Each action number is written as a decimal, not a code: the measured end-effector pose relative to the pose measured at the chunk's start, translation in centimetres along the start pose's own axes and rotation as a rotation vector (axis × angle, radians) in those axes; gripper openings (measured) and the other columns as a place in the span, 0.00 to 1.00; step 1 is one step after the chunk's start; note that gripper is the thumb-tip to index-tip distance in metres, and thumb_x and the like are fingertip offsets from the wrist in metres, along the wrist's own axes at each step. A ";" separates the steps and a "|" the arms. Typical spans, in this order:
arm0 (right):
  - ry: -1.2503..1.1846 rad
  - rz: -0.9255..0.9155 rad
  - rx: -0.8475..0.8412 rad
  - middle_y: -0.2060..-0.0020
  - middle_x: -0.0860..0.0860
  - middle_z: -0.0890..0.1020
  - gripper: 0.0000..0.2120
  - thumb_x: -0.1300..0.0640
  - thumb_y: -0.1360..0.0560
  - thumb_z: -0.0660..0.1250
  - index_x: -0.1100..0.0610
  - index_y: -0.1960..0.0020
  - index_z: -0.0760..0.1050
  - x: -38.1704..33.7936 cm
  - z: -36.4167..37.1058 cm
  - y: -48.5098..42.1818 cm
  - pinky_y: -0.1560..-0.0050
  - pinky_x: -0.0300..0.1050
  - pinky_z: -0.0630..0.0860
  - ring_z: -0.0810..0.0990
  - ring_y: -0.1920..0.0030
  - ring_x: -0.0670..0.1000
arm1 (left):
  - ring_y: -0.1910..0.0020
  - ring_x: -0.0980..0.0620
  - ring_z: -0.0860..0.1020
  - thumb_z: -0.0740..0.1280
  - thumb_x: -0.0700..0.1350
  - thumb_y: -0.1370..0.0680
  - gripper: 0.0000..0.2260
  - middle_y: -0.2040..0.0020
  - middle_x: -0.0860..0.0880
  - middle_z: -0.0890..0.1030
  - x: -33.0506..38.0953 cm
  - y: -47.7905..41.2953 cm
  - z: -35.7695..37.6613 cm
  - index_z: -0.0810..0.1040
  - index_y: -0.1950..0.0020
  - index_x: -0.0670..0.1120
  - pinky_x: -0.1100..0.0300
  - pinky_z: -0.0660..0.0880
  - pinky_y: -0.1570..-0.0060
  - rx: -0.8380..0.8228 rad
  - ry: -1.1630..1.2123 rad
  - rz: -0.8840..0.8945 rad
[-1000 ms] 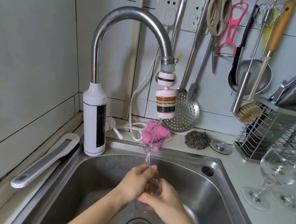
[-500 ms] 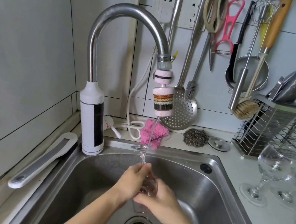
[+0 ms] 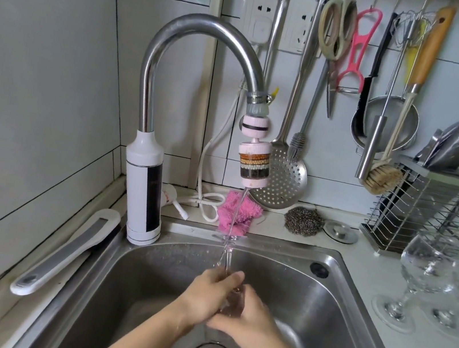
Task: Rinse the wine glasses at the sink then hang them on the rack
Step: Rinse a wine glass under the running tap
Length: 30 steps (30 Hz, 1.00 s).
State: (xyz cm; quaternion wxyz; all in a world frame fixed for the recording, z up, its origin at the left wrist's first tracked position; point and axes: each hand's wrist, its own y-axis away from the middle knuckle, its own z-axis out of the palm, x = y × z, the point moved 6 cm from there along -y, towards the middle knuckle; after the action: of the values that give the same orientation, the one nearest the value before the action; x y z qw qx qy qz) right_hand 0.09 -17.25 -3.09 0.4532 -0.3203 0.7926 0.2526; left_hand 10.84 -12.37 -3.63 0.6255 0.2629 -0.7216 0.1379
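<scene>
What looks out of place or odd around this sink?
Nothing is broken or spilled. The one oddity: the wine glass is held foot-up over the sink, so the water stream strikes its foot and stem, while the left hand and right hand wrap its bowl.

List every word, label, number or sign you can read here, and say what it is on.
No readable text anywhere.
Black panel on the tap body: blank, no digits.
Wall sockets: no legible marking.
Filter cartridge: coloured layers, no print.
Wine glass under the water: no marking.
</scene>
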 end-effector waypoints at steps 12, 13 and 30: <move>0.084 -0.019 0.004 0.58 0.40 0.84 0.31 0.40 0.46 0.75 0.43 0.45 0.73 -0.4 0.0 0.3 0.61 0.28 0.73 0.80 0.59 0.34 | 0.58 0.46 0.84 0.69 0.54 0.21 0.15 0.60 0.45 0.86 0.1 0.2 -0.2 0.82 0.52 0.41 0.43 0.81 0.44 -0.001 -0.008 -0.013; 0.090 -0.018 -0.005 0.59 0.38 0.84 0.31 0.40 0.47 0.75 0.42 0.46 0.73 -0.2 0.0 0.2 0.61 0.28 0.73 0.80 0.59 0.33 | 0.58 0.47 0.84 0.68 0.54 0.20 0.15 0.60 0.45 0.86 0.3 0.1 -0.4 0.83 0.53 0.42 0.45 0.81 0.45 0.034 -0.028 0.011; 0.218 -0.016 -0.048 0.60 0.40 0.83 0.33 0.34 0.45 0.75 0.26 0.45 0.63 0.3 0.4 0.2 0.62 0.35 0.73 0.80 0.61 0.36 | 0.55 0.42 0.85 0.65 0.74 0.29 0.35 0.49 0.40 0.86 0.3 -0.2 -1.6 0.81 0.45 0.42 0.49 0.81 0.54 0.034 0.707 -0.170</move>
State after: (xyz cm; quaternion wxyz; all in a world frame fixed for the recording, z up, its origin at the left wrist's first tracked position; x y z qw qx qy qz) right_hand 0.08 -16.89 -3.53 0.3583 -0.3631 0.8283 0.2316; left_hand 12.26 -11.76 -3.08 0.8410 0.2686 -0.4340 0.1797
